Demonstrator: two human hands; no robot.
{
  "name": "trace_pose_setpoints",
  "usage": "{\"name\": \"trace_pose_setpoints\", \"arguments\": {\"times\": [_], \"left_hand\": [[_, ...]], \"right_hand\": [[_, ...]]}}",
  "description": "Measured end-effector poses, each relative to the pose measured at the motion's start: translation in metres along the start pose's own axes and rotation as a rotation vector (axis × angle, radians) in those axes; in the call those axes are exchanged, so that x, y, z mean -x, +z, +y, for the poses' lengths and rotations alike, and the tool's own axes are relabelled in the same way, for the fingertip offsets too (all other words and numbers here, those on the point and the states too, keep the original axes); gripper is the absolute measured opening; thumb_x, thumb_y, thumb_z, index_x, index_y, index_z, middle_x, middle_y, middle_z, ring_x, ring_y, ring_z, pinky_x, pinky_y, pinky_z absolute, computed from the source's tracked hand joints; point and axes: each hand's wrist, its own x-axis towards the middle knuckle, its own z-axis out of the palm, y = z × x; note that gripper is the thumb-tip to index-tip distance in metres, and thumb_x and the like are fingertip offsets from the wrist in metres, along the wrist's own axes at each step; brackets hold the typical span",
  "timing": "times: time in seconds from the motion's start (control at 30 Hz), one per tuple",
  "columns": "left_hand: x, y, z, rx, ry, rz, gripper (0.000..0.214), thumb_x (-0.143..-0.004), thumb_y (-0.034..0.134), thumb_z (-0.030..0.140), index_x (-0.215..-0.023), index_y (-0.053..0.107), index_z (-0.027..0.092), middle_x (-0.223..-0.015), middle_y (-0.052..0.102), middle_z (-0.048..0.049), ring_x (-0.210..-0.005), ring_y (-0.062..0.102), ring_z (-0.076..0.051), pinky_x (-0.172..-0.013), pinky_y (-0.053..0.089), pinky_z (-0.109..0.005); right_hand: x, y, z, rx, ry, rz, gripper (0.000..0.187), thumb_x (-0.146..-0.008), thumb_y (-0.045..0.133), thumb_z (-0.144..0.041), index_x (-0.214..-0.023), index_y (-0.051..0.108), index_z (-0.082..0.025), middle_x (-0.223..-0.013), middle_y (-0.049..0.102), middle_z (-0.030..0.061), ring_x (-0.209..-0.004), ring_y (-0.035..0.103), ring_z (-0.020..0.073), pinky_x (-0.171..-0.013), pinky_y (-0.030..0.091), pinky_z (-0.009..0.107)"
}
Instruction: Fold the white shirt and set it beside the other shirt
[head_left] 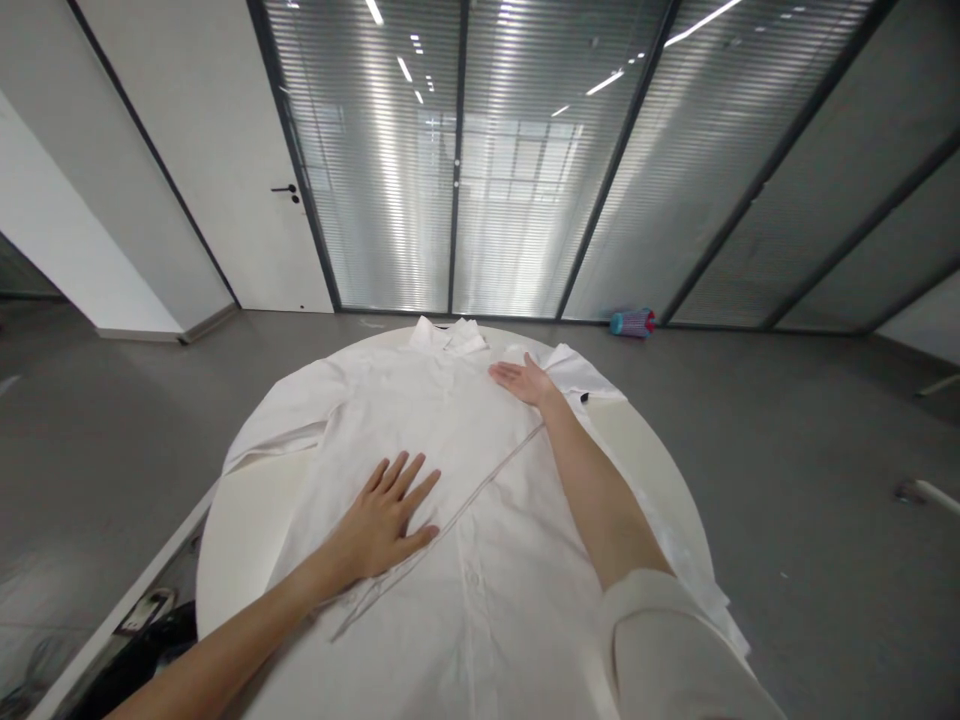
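Note:
A white button-up shirt (pixel 420 410) lies front side up, its collar at the far edge of a round white table (pixel 232 525). Across its front runs a diagonal fold or crease. My left hand (pixel 390 515) rests palm down on the shirt's left middle, fingers spread, close to that line. Farther off, my right hand (pixel 525 380) is held with straight fingers, turned partly palm up, over the upper right of the shirt near the shoulder. Neither hand grips the cloth. A small black thing (pixel 584 398) lies by the right sleeve; I cannot make out what it is.
Beyond the table stand a glass partition with blinds (pixel 517 200) and a white door (pixel 225 150). A blue and pink bundle (pixel 632 322) lies on the grey floor (pixel 787 480) at the partition's foot. A black bag-like thing (pixel 142 650) sits low at the left.

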Motion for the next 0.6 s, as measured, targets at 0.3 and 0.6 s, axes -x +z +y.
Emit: {"name": "trace_pose_setpoints", "arguments": {"times": [0.3, 0.6], "left_hand": [[-0.002, -0.008, 0.002, 0.049, -0.031, -0.050, 0.071, -0.097, 0.043, 0.062, -0.158, 0.025, 0.032, -0.165, 0.020, -0.0079, -0.151, 0.018, -0.036, -0.119, 0.023, -0.056], [-0.007, -0.006, -0.001, 0.346, -0.109, 0.059, 0.062, -0.094, 0.054, 0.056, -0.149, 0.044, 0.030, -0.159, 0.037, -0.0070, -0.148, 0.029, -0.030, -0.121, 0.025, -0.052]], "right_hand": [[-0.011, -0.013, -0.004, -0.244, -0.222, 0.242, 0.055, -0.103, 0.022, -0.056, -0.148, 0.036, -0.026, -0.124, 0.063, 0.0103, -0.105, 0.067, 0.0141, -0.088, 0.059, 0.032], [-0.011, -0.010, 0.003, -0.214, -0.166, 0.260, 0.048, -0.104, 0.026, -0.052, -0.135, 0.048, -0.022, -0.128, 0.060, 0.0136, -0.102, 0.068, 0.0166, -0.085, 0.061, 0.035]]}}
